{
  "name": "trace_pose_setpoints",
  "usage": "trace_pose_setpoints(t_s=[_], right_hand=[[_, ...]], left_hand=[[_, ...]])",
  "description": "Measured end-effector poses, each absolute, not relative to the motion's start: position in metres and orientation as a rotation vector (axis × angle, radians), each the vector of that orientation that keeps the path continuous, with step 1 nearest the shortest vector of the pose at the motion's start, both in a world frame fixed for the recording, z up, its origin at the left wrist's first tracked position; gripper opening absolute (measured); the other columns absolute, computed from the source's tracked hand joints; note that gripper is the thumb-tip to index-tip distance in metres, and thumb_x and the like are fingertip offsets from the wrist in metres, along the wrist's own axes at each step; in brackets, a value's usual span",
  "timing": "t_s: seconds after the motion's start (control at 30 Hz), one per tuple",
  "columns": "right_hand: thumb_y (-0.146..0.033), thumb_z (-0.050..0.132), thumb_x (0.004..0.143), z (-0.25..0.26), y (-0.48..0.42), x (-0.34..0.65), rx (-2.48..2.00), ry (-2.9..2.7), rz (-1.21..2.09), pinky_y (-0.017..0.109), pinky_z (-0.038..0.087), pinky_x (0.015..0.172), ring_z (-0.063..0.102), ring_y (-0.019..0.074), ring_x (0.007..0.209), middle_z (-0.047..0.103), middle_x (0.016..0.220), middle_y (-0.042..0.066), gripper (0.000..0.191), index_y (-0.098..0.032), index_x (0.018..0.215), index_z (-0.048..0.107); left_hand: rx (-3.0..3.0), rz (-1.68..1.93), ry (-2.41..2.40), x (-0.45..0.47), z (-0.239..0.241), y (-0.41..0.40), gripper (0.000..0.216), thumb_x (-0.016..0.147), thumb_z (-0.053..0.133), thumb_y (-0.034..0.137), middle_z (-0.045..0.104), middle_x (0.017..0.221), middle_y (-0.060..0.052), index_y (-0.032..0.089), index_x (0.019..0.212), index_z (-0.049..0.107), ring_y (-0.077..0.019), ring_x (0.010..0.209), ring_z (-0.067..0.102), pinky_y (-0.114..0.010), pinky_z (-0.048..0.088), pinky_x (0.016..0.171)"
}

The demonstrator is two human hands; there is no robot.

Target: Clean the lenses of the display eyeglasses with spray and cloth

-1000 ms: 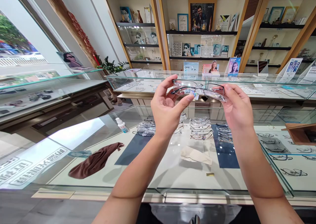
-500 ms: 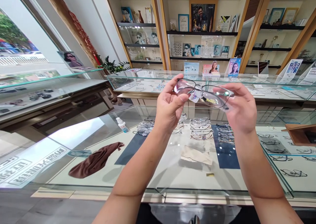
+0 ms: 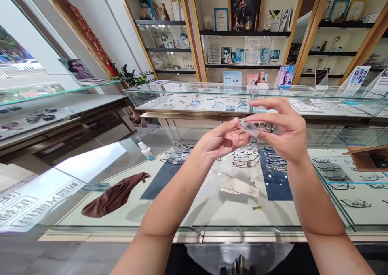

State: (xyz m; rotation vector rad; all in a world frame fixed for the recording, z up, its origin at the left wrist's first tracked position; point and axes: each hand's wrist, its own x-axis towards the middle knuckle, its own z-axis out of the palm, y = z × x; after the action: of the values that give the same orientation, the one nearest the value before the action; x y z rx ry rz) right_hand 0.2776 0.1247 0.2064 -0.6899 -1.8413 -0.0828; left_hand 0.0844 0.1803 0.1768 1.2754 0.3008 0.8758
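Note:
A pair of eyeglasses (image 3: 263,125), now looking compact and seen edge-on, is held over the glass display counter (image 3: 206,222). My right hand (image 3: 283,129) pinches it between thumb and fingers, with the index finger raised. At its other end my left hand (image 3: 226,139) grips with the thumb on top and the fingers curled beneath. A clear tag or lens part (image 3: 250,129) shows between the hands; fingers hide much of the frame. Below lie a beige cloth (image 3: 239,185) and a small yellowish piece (image 3: 256,208).
On the counter's left side are a brown cloth (image 3: 113,198) and a white spray bottle (image 3: 147,151). Rows of glasses (image 3: 246,162) rest in the case. At the right stands a wooden tray (image 3: 360,156). Another glass showcase (image 3: 182,105) and shelves (image 3: 245,33) are behind.
The eyeglasses were spread wide with lenses facing me; now they are turned edge-on and look folded. My hands have come closer together, the left moving right and slightly down.

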Motion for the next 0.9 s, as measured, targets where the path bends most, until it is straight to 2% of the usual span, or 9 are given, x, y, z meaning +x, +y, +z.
trace_pose_setpoints(t_s=[0.13,0.23,0.3,0.4,0.57,0.73,0.83,0.9], right_hand=[[-0.045,0.078,0.091,0.21,0.128,0.284,-0.711,-1.777,-0.128,0.059,0.05,0.108,0.066,0.032,0.119,0.076,0.113,0.002,0.013,-0.033,0.095,0.079],[-0.041,0.079,0.089,0.214,0.132,0.302,-0.846,-1.812,-0.153,0.056,0.049,0.108,0.067,0.0307,0.112,0.074,0.104,0.003,0.012,-0.03,0.089,0.074],[-0.038,0.079,0.088,0.213,0.138,0.319,-1.007,-1.872,-0.174,0.056,0.047,0.109,0.065,0.0309,0.112,0.072,0.105,0.003,0.012,-0.028,0.084,0.072],[-0.036,0.077,0.085,0.204,0.158,0.346,-1.274,-1.94,-0.181,0.055,0.045,0.107,0.06,0.033,0.116,0.07,0.11,0.006,0.013,-0.026,0.079,0.072],[-0.03,0.076,0.08,0.174,0.201,0.373,-1.732,-2.042,-0.079,0.051,0.042,0.105,0.056,0.0333,0.114,0.07,0.109,0.007,0.006,-0.023,0.08,0.074],[-0.023,0.078,0.081,0.141,0.229,0.379,-2.33,-2.004,0.083,0.047,0.04,0.107,0.053,0.0331,0.124,0.073,0.104,0.008,0.002,-0.023,0.082,0.076],[-0.019,0.08,0.079,0.124,0.238,0.385,-2.479,-1.946,0.134,0.048,0.042,0.105,0.053,0.0351,0.126,0.074,0.098,0.01,0.006,-0.022,0.078,0.076],[-0.018,0.081,0.08,0.114,0.242,0.39,-2.538,-1.921,0.145,0.048,0.042,0.106,0.051,0.0356,0.129,0.073,0.104,0.011,0.006,-0.022,0.079,0.076]], left_hand=[[1.286,0.803,0.441,0.088,0.178,0.181,0.059,0.077,0.082,0.063,0.074,0.118,-0.015,0.017,0.111,0.071,-0.0247,0.103,0.074,-0.034,0.06,0.083],[1.636,1.031,0.662,0.085,0.182,0.181,0.031,0.082,0.077,0.043,0.07,0.099,-0.006,0.018,0.096,0.064,-0.0149,0.086,0.065,-0.028,0.051,0.077],[2.016,1.124,0.762,0.081,0.185,0.179,0.016,0.082,0.071,0.028,0.063,0.084,0.0,0.019,0.083,0.057,-0.0122,0.078,0.056,-0.027,0.045,0.074],[2.433,0.909,0.722,0.073,0.191,0.172,0.013,0.082,0.062,0.02,0.058,0.073,0.002,0.02,0.073,0.053,-0.0127,0.072,0.05,-0.029,0.041,0.072],[2.623,0.572,0.776,0.067,0.203,0.157,0.016,0.086,0.057,0.023,0.059,0.067,0.001,0.02,0.071,0.054,-0.0128,0.065,0.049,-0.03,0.035,0.066],[2.674,0.253,0.873,0.063,0.214,0.144,0.022,0.09,0.055,0.029,0.06,0.067,0.0,0.02,0.071,0.054,-0.0135,0.061,0.047,-0.031,0.03,0.061],[2.664,0.157,0.903,0.061,0.218,0.14,0.021,0.091,0.056,0.033,0.062,0.07,0.0,0.021,0.074,0.056,-0.0145,0.064,0.049,-0.031,0.029,0.06],[2.654,0.112,0.93,0.061,0.219,0.138,0.021,0.091,0.056,0.036,0.063,0.072,0.0,0.021,0.076,0.056,-0.0151,0.065,0.051,-0.031,0.029,0.06]])
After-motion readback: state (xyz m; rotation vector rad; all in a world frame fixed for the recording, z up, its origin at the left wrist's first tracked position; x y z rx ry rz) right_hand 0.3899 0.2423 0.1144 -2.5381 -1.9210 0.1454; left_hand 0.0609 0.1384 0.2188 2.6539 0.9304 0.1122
